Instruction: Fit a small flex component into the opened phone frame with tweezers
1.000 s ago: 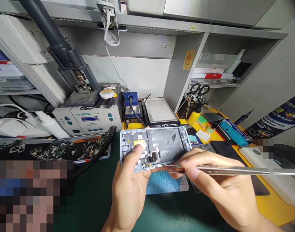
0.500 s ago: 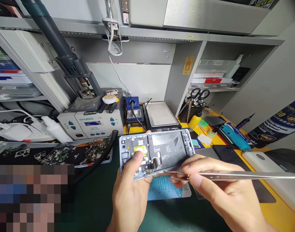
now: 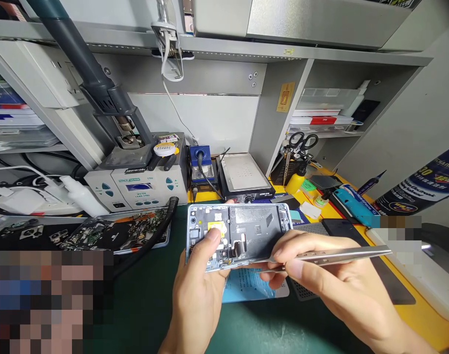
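As left hand grips | phone frame lies under thumb

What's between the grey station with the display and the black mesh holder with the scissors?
In the head view, a blue stand sits there, and right of it a flat, pale-topped device.

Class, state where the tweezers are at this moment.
In the head view, the tweezers are right of centre, gripped in the right hand, their tips near the lower edge of the opened phone.
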Demonstrator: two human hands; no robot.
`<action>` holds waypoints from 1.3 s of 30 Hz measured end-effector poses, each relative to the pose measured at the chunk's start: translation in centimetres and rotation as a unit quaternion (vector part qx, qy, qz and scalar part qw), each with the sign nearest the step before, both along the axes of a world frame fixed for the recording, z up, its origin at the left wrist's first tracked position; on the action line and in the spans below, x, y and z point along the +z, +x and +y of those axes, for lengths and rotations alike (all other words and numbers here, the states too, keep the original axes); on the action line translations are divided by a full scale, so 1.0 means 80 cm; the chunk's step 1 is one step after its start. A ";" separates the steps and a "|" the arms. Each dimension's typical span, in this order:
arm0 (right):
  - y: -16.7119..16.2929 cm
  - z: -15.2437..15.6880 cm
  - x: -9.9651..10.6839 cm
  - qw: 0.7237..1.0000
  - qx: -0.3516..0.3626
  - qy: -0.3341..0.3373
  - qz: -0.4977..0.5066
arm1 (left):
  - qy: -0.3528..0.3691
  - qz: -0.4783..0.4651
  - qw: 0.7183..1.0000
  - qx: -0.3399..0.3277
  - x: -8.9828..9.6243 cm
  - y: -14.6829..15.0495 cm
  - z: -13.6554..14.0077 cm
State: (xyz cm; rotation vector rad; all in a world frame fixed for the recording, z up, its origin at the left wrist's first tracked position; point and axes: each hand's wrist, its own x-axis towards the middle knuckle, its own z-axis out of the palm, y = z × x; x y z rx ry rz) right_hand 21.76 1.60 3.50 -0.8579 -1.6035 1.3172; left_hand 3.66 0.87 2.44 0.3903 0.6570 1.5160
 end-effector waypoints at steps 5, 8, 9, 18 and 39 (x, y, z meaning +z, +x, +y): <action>-0.001 -0.004 -0.001 1.000 -0.021 0.014 0.006 | -0.001 -0.002 1.000 -0.011 0.002 0.002 0.001; -0.003 -0.007 -0.001 0.998 -0.044 0.046 -0.007 | 0.000 -0.001 1.000 -0.005 0.001 0.002 0.003; -0.003 -0.007 0.000 0.997 -0.049 0.057 -0.012 | 0.000 -0.001 1.000 -0.004 0.001 0.002 0.003; -0.009 -0.008 0.006 0.990 -0.072 0.114 -0.038 | -0.004 -0.001 1.000 -0.004 0.000 0.005 0.001; -0.010 -0.009 0.004 0.974 -0.096 0.191 -0.077 | -0.022 -0.011 0.999 0.024 -0.002 0.005 -0.001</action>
